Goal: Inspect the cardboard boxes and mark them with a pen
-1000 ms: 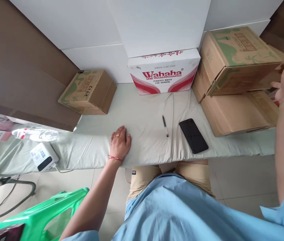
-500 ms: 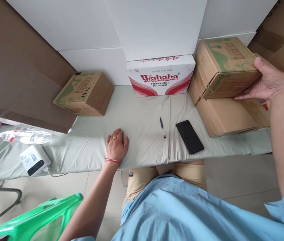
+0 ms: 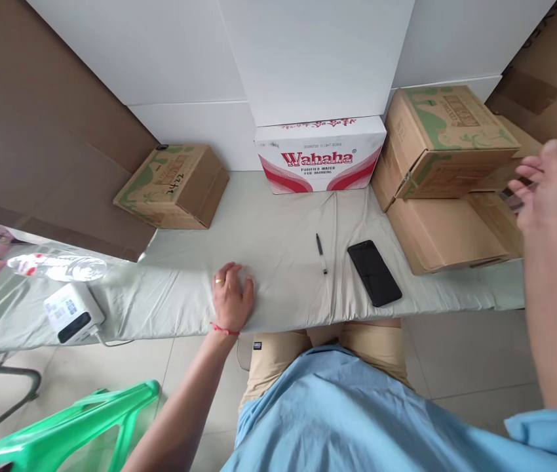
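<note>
My left hand [image 3: 232, 298] rests on the cloth-covered table [image 3: 278, 229] near its front edge, palm down and empty, with a ring and a red cord bracelet. At the far right my right hand [image 3: 554, 187] hangs in the air, slightly blurred, its fingers loosely bent and apart with nothing visible in them. Just left of it, a brown carton with green print [image 3: 460, 147] sits on top of another brown carton [image 3: 448, 229]. The hand does not appear to touch the upper carton. A black phone [image 3: 374, 272] and a pen [image 3: 320, 254] lie between my hands.
At the back stands a white and red Wahaha box [image 3: 322, 157]. A brown carton marked 2422 [image 3: 173, 187] sits back left. Further left are a plastic bottle [image 3: 57, 267] and a white device with a cable [image 3: 75, 313]. A green stool [image 3: 72, 426] stands below the table.
My right hand has let go of the upper carton and moved right, away from it. My left hand has stayed on the table. The view has shifted slightly.
</note>
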Action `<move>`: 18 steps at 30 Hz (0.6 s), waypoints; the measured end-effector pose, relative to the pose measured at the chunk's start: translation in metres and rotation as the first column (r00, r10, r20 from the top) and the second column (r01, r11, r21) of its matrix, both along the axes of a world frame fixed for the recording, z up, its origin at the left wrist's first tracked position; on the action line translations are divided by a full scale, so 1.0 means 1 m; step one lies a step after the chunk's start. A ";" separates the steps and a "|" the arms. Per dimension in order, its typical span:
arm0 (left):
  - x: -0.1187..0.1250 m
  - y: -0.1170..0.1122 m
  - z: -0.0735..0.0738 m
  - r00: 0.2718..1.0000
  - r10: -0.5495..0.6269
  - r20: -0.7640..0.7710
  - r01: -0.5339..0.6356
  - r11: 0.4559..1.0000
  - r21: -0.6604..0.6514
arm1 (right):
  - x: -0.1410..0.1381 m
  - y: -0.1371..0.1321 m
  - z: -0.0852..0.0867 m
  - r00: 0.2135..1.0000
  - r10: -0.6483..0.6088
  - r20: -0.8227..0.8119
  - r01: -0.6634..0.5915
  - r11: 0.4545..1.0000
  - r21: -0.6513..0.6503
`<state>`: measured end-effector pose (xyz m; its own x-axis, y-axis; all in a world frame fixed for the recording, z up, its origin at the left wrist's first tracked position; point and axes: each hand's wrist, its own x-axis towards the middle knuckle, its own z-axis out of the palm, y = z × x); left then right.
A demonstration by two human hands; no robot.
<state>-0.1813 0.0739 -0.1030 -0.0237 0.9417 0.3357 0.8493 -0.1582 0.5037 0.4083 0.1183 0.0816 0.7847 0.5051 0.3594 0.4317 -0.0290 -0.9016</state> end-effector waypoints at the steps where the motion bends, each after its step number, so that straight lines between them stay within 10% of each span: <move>1: 0.010 -0.013 0.002 0.999 -0.038 0.027 0.038 0.999 0.000 | -0.018 -0.024 -0.009 0.988 -0.021 0.151 -0.002 0.989 0.148; 3: 0.038 -0.041 0.005 0.981 -0.171 0.089 0.173 0.985 -0.019 | -0.065 -0.078 -0.033 0.902 0.029 0.430 -0.110 0.980 0.166; 5: 0.073 -0.064 0.008 0.934 -0.324 0.148 0.331 0.943 -0.027 | -0.117 -0.127 -0.064 0.797 0.315 0.516 -0.251 0.949 -0.192; 8: 0.119 -0.077 0.011 0.866 -0.455 0.208 0.468 0.884 -0.017 | -0.182 -0.164 -0.115 0.656 0.593 0.468 -0.247 0.754 -0.609; 12: 0.145 -0.066 0.008 0.829 -0.510 0.229 0.525 0.851 -0.007 | -0.219 -0.155 -0.159 0.670 0.591 0.450 -0.065 0.650 -0.757; 18: 0.135 -0.058 0.000 0.812 -0.536 0.232 0.543 0.839 0.035 | -0.206 -0.137 -0.168 0.719 0.484 0.500 0.050 0.681 -0.731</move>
<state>-0.0462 0.0158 -0.1025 0.4208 0.8352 0.3540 0.4965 -0.5387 0.6807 0.2025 -0.0184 -0.0867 0.3398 0.9211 0.1902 0.9341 -0.3069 -0.1825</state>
